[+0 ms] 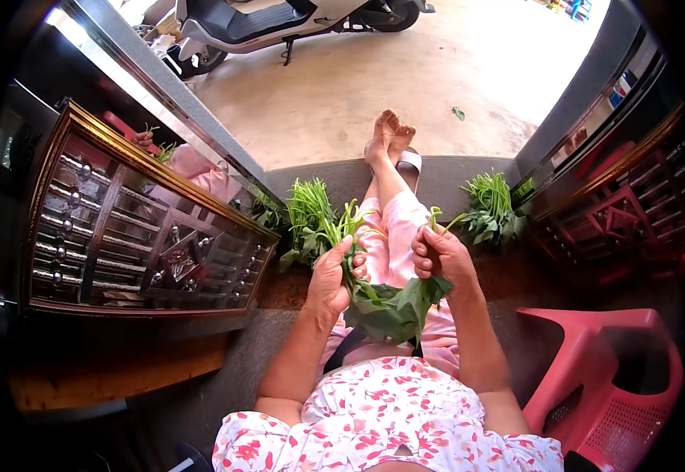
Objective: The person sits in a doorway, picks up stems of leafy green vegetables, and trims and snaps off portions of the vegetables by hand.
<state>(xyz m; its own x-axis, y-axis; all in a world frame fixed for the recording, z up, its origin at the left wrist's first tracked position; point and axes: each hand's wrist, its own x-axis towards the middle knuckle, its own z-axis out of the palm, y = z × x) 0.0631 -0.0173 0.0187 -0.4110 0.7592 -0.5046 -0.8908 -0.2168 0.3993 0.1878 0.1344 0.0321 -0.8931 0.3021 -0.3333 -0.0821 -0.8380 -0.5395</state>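
Green leafy stems (382, 316) hang above the pink trousers (440, 343). The left hand (331, 274) curls round a bunch; the right hand (443, 256) pinches some. Hold softly, so leaves don't squash.

Looks like a home's entrance

Ornate, gold-edged door panels (134, 236) flank us here, a pink plastic chair (570, 358) stands just inside, and beyond the grey sill (323, 171) a scooter (264, 25) is parked on pale paving (327, 110).
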